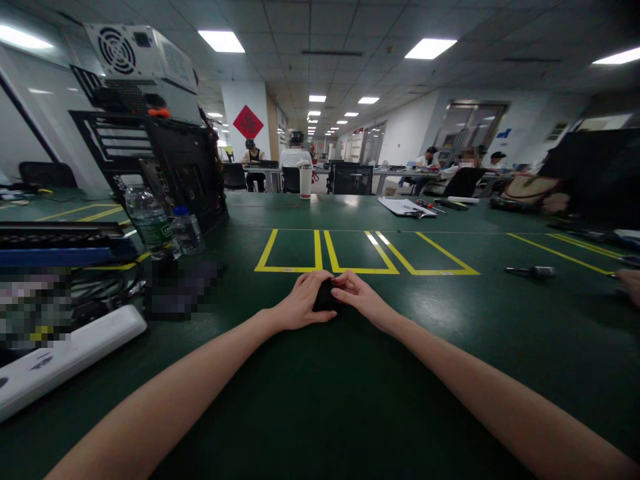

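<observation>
Both of my hands meet over the green table (320, 387), close to the near side of the yellow taped boxes (320, 250). My left hand (306, 301) curves around a small black rounded object (325, 297), with fingers over its far side and thumb along its near side. From the other side, my right hand (361, 299) has its thumb and fingers closed on the right edge of the same object. Much of it is hidden by my fingers, so its exact kind does not show.
To the left stand an open computer case (185, 167), a water bottle (147, 220), a small blue-capped bottle (187, 230) and a white power strip (75, 360). A screwdriver-like tool (533, 272) lies right, near another person's hand (631, 285). Farther off are a clipboard (403, 205) and white tumbler (305, 181).
</observation>
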